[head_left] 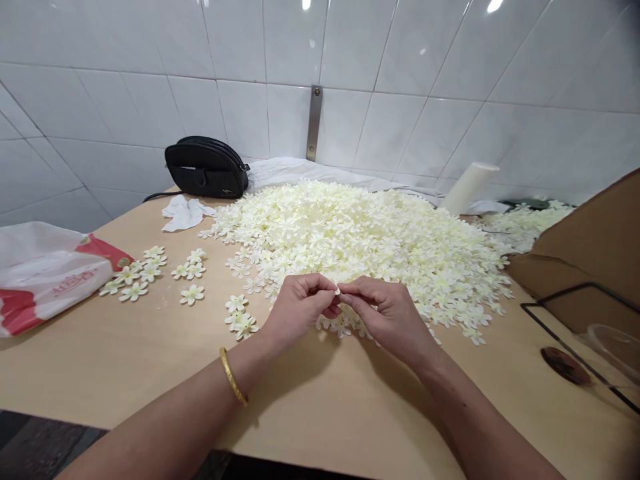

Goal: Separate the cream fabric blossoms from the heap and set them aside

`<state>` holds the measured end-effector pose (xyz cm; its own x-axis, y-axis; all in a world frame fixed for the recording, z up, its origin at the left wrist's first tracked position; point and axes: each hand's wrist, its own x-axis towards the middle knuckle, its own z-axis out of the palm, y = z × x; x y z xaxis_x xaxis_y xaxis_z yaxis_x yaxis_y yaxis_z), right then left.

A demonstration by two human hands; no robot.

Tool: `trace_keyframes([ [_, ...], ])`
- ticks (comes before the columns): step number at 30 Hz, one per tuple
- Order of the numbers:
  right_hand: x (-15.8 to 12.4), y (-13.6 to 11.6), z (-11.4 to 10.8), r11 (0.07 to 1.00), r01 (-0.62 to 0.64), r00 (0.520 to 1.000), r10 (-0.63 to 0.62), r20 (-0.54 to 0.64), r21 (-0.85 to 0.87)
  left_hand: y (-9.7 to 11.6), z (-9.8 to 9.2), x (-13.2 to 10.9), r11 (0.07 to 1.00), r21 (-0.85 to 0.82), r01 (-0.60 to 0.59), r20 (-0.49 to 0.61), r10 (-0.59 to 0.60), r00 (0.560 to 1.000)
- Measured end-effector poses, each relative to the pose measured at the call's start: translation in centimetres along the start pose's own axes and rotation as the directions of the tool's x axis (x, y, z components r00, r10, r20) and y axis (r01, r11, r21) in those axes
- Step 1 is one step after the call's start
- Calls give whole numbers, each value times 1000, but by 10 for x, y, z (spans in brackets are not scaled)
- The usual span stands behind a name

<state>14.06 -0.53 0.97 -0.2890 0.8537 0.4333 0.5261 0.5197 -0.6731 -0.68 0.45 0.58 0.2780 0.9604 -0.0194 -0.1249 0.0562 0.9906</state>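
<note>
My left hand [299, 308] and my right hand [393, 315] meet at their fingertips, just above the near edge of the flower heap. Between the two pinches shows a small white piece [337, 291], mostly covered by the fingers; whether it is a whole flower or part of one I cannot tell. Behind the hands spreads a large heap of pale cream artificial flowers [345, 227]. Left of my left hand lie a few flowers [243, 325] in a small cluster. A gold bangle [233, 375] circles my left wrist.
More flowers [134, 291] lie at the left beside a red and white plastic bag [55, 277]. Toward the tiled wall are a crumpled tissue [185, 212], a black bag [206, 170] and a white roll [470, 188]. Brown cardboard [585, 257] and a black frame [565, 340] occupy the right.
</note>
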Motion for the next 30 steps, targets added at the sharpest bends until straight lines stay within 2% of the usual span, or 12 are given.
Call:
trace_keyframes([
  [6,-3,-3,1,990,49,998,-45,34,-128,-4,2,-2,991,126,-46,4,46,999],
  [14,-6,-4,3,971,-6,999,15,35,-240,1,5,-2,997,69,25,23,-26,999],
  [21,-1,-3,1,996,-44,999,44,5,-80,2,0,1,994,-83,72,36,-69,997],
  [30,1,-4,3,966,-183,981,191,-27,180,3,1,2,991,-126,41,31,-37,999],
])
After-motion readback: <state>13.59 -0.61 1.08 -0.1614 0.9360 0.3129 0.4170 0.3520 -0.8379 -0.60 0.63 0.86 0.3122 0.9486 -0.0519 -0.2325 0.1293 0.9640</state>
